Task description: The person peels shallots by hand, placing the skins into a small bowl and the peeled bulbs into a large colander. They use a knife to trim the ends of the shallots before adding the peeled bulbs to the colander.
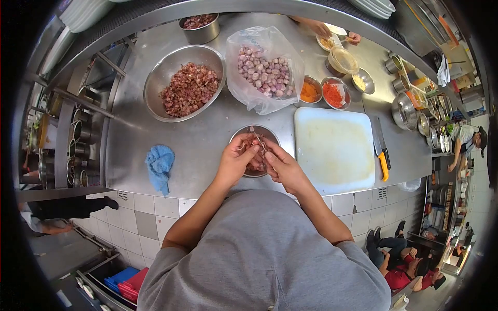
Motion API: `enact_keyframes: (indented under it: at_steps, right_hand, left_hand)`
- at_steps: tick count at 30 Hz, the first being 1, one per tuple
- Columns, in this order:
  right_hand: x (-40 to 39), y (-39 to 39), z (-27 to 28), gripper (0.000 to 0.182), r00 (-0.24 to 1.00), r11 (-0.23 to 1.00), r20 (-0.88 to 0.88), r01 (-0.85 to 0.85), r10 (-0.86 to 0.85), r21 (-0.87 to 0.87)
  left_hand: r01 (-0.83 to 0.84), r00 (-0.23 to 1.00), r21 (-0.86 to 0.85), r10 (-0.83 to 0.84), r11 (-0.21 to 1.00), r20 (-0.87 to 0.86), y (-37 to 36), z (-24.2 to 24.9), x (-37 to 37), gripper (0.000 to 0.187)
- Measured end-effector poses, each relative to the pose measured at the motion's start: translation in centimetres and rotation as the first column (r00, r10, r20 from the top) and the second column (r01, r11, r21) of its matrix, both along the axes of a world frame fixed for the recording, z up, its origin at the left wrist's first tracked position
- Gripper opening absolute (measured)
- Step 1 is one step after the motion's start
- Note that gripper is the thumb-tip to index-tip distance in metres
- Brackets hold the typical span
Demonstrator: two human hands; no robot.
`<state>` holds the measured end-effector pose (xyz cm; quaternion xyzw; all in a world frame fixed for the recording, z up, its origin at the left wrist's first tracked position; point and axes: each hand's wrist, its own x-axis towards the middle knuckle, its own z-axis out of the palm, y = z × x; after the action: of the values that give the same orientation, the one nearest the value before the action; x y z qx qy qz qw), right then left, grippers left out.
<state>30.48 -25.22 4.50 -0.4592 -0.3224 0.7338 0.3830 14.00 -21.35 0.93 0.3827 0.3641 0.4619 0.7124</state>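
Note:
Both my hands meet over a small metal bowl (275, 137) that holds reddish-brown shallots. My left hand (236, 158) is closed, thumb and fingers pinching a small shallot (254, 141) with dry stringy bits. My right hand (282, 165) is closed too, its fingertips against the same shallot from the other side. Fingers partly cover it. Beyond, a large steel bowl (150, 93) contains many reddish shallots in their skins (191, 89). Beside that bowl, a clear plastic bag (241, 44) is filled with smooth, pale purple shallots (265, 72).
A white cutting board (334, 150) lies right of me, with a yellow-handled knife (384, 163) beside it. A blue cloth (161, 167) is at left. Bowls of orange (309, 92) and red (333, 95) chopped food stand behind. Another person's hands (319, 28) work across the table.

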Motion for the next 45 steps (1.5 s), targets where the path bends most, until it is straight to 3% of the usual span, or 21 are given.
enact_keyframes:
  at_steps: [4, 6, 13, 15, 17, 18, 23, 27, 31, 37, 40, 45]
  right_hand:
    - [0.2, -0.2, 0.2, 0.048, 1.0, 0.993, 0.012, 0.015, -0.017, 0.118]
    - [0.3, -0.3, -0.3, 0.048, 0.999, 0.982, 0.037, -0.022, 0.015, 0.189]
    - [0.5, -0.3, -0.3, 0.048, 0.99, 0.981, 0.132, -0.071, 0.048, 0.18]
    - [0.5, -0.3, 0.0, 0.047, 0.985, 0.978, 0.163, -0.08, 0.049, 0.195]
    - [0.3, -0.2, 0.0, 0.045, 0.944, 0.907, 0.331, -0.14, 0.001, 0.397]
    - [0.3, -0.1, -0.2, 0.045, 0.944, 0.907, 0.331, -0.14, 0.001, 0.397]
    - [0.4, 0.3, -1.1, 0.045, 0.899, 0.834, 0.436, -0.217, -0.032, 0.508]
    - [0.3, 0.1, -0.8, 0.045, 0.907, 0.863, 0.421, -0.225, 0.015, 0.453]
    - [0.3, 0.3, -0.8, 0.046, 0.91, 0.852, 0.41, -0.173, -0.053, 0.495]
    - [0.4, 0.4, -1.1, 0.046, 0.874, 0.823, 0.48, -0.222, -0.069, 0.523]
    - [0.7, 0.4, -1.0, 0.046, 0.88, 0.832, 0.473, -0.233, -0.04, 0.504]
    - [0.7, 0.2, -0.7, 0.044, 0.901, 0.846, 0.434, -0.228, -0.003, 0.481]
  left_hand:
    - [0.0, 0.997, -0.123, 0.01, 0.992, 0.075, 0.5, 0.4, -0.4, 0.016]
    - [-0.01, 0.975, -0.244, 0.064, 0.97, 0.215, 0.7, 0.5, -0.6, 0.015]
    - [-0.049, 0.98, -0.225, 0.09, 0.973, 0.177, 0.6, 1.2, -0.8, 0.017]
    - [-0.05, 0.995, -0.199, 0.067, 0.979, 0.08, 0.6, 0.8, -0.9, 0.019]
    - [-0.055, 0.998, -0.156, 0.058, 0.986, 0.013, 0.5, 0.5, -0.9, 0.02]
    - [-0.059, 0.997, -0.111, 0.053, 0.992, -0.055, 0.4, 0.3, -1.0, 0.021]
    - [-0.014, 1.0, -0.074, 0.012, 0.997, -0.028, 0.4, 0.6, -1.2, 0.024]
    - [-0.049, 0.996, -0.148, 0.06, 0.988, 0.07, 0.7, 0.5, -1.0, 0.025]
    - [-0.025, 0.999, -0.143, 0.029, 0.989, 0.025, 0.6, 0.4, -1.0, 0.024]
    - [0.001, 0.995, -0.012, -0.002, 1.0, -0.1, 0.5, 0.9, -0.9, 0.025]
    - [-0.098, 0.991, 0.055, 0.102, 0.994, -0.082, 0.5, 1.1, -0.9, 0.022]
    - [-0.047, 0.993, -0.059, 0.053, 0.997, 0.109, 0.5, 0.0, -1.3, 0.018]
